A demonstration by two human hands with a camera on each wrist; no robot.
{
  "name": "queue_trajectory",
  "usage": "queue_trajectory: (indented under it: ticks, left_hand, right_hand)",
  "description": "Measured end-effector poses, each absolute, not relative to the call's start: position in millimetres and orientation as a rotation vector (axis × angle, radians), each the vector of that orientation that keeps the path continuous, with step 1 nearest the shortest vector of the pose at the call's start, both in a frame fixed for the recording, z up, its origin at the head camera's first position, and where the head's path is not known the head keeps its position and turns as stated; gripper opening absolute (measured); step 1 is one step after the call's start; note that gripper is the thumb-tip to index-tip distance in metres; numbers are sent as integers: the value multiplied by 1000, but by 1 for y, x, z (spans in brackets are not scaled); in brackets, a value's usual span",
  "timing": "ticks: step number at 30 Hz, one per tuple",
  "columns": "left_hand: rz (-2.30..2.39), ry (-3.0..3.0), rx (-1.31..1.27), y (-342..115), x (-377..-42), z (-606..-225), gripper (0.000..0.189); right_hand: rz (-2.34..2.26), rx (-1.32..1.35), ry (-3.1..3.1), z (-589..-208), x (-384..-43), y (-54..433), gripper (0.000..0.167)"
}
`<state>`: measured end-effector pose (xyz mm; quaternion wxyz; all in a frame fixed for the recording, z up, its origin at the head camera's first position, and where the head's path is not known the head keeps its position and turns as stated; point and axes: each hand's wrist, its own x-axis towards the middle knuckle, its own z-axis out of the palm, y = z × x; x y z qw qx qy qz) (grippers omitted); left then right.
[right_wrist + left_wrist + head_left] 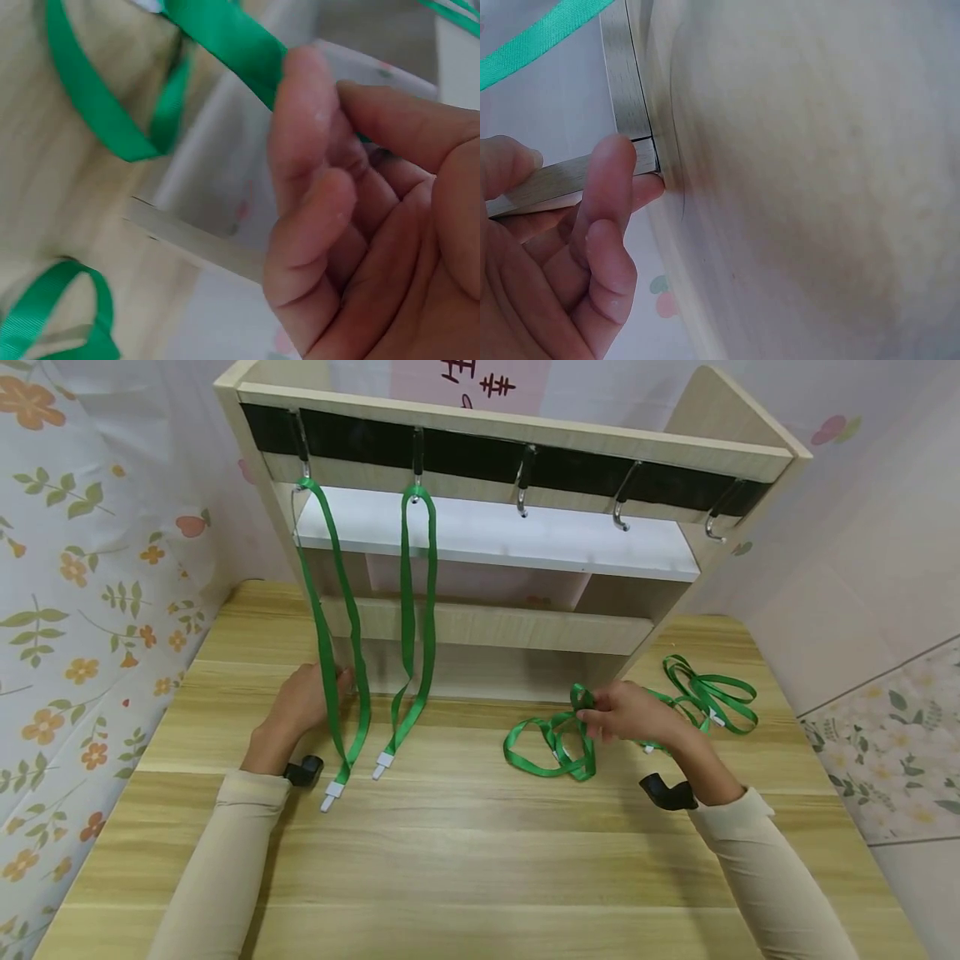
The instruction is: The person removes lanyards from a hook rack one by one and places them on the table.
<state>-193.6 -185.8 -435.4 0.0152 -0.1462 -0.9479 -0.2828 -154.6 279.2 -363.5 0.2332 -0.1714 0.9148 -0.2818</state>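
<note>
My right hand (633,714) pinches a green lanyard (588,758) between thumb and fingers. Part of that ribbon is lifted, while its loops lie on the table. In the right wrist view the ribbon (229,46) runs out from the fingertips. At the lower left of the rack (487,622), my left hand (303,700) grips a wooden edge (562,177), thumb on one side and fingers on the other. Two green lanyards, one at the left (351,602) and another beside it (431,585), hang from hooks, their white clips downward. The left one partly covers my left hand.
Three hooks, among them the middle one (522,485), carry nothing on the rack's black strip (472,456). More green lanyards (696,689) lie loosely looped to the right of my right hand. The wooden table (465,860) meets a wall (847,568) on the right.
</note>
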Motion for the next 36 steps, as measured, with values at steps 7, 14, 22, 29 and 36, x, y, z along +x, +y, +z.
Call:
queue_trajectory:
  ticks: [7, 14, 22, 29, 36]
  left_hand:
    - [-872, -2927, -468, -186, -194, -436, 39]
    - [-892, -2933, -464, -186, -194, -436, 36]
    - [-866, -2929, -468, -186, -194, -438, 36]
    - [-888, -2949, -457, -186, -194, -437, 40]
    - [-884, -2945, -450, -186, -193, -438, 36]
  right_hand:
    - [-642, -580, 2509, -384, -157, 277, 19]
    - [-590, -540, 2501, -384, -157, 276, 29]
    - [-598, -474, 2538, -369, -157, 276, 54]
    - [-668, -516, 2621, -353, -156, 273, 37]
    - [-759, -581, 2703, -335, -152, 262, 27]
